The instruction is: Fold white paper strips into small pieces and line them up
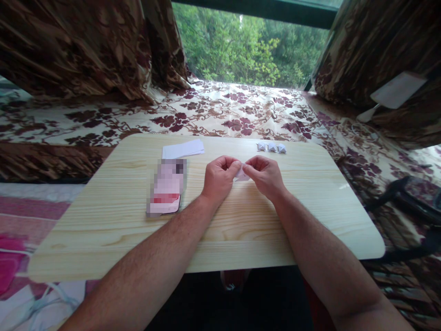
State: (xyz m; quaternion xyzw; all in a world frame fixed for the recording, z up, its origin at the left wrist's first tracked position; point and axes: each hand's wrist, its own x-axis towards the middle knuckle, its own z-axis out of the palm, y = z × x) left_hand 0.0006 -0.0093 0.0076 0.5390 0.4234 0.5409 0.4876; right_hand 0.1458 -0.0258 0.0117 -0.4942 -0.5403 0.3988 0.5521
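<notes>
Between my two hands is a small piece of white paper point(243, 174), held just above the wooden table. My left hand point(220, 174) pinches its left side between thumb and fingers. On the right side, my right hand point(265, 174) grips it the same way. Fingers cover much of the paper, so its exact folds are hidden. Three small folded white paper pieces point(272, 147) sit in a row behind my right hand. A stack of white paper strips point(182, 149) lies beyond my left hand, at the back left of the table.
A pink phone point(166, 186), partly blurred out, lies left of my left hand. The light wooden table point(320, 220) has rounded corners. Behind it is a ledge with flowered cloth point(237, 110) below a window. A white lamp point(398, 90) stands at the right; a dark chair point(418, 202) is beside the table.
</notes>
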